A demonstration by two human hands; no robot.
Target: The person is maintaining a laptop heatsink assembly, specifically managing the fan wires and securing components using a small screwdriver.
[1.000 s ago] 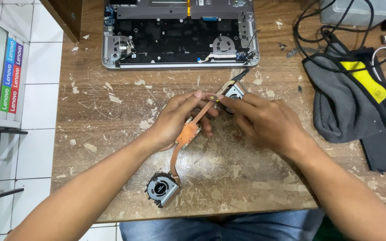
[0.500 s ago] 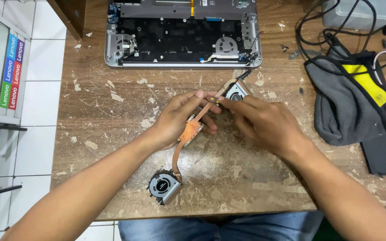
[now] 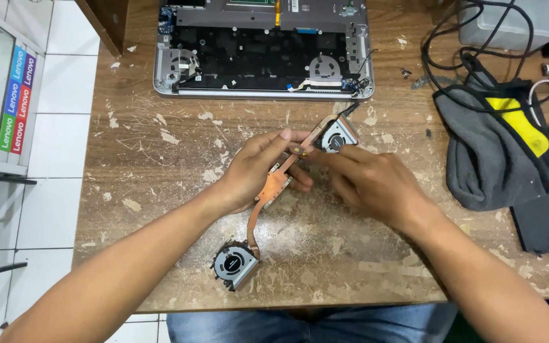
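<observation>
**Cooling assembly held over the bench**

A copper heat pipe assembly [image 3: 268, 190] with a fan at each end is held by both hands just in front of the opened laptop base [image 3: 262, 51]. Its long axis runs diagonally: the near fan [image 3: 235, 267] rests on the bench [image 3: 147, 165] away from the laptop, while the far fan [image 3: 337, 134] points toward the laptop's right corner. The left hand [image 3: 258, 168] has its fingers closed around the copper plate. The right hand [image 3: 366, 181] pinches the pipe beside the far fan. A grey cloth [image 3: 484, 159] lies well right of the laptop.

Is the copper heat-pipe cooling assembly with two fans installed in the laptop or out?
Out: copper heat-pipe cooling assembly held over wooden table by both hands, apart from opened laptop chassis.
</observation>
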